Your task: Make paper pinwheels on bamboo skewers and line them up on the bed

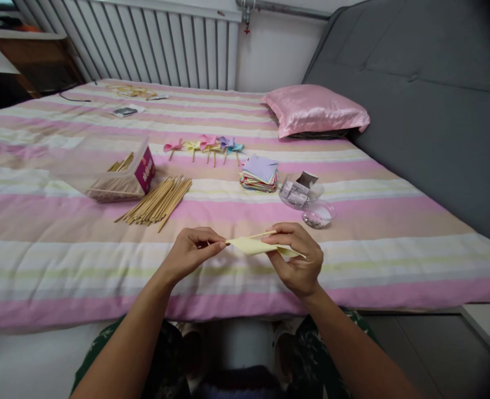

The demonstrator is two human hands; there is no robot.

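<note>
Left hand: the left hand (197, 250) is drawn nearly closed, thumb against fingertips, at the narrow left tip of the pale yellow paper; its other fingers curl in behind.
Right hand: the right hand (298, 256) is half closed around the paper's other end, fingers over the top and thumb beneath.
Yellow paper: the pale yellow paper (248, 245) is stretched between the hands, above the near edge of the striped bedspread (236, 285), bent into a slim shape with a loose flap by the right palm.
Thin stick: what looks like a thin stick (265, 235) runs along its upper edge, under the right fingers — whether it is fixed to the paper, I cannot tell.
Paper risk: a hard pull by either hand could tear the left tip; a tight right grip could crease the sheet off its line.
Stick risk: if the right fingers loosen, the stick could slide out of place.
Metal bits: the clear dish (331, 213) of small metal pieces sits just beyond the right hand — a knock from the knuckles could scatter them over the soft cover.
Wooden sticks: the loose wooden sticks (159, 199) lie beyond the left hand, where a sweeping forearm could roll them apart.
</note>
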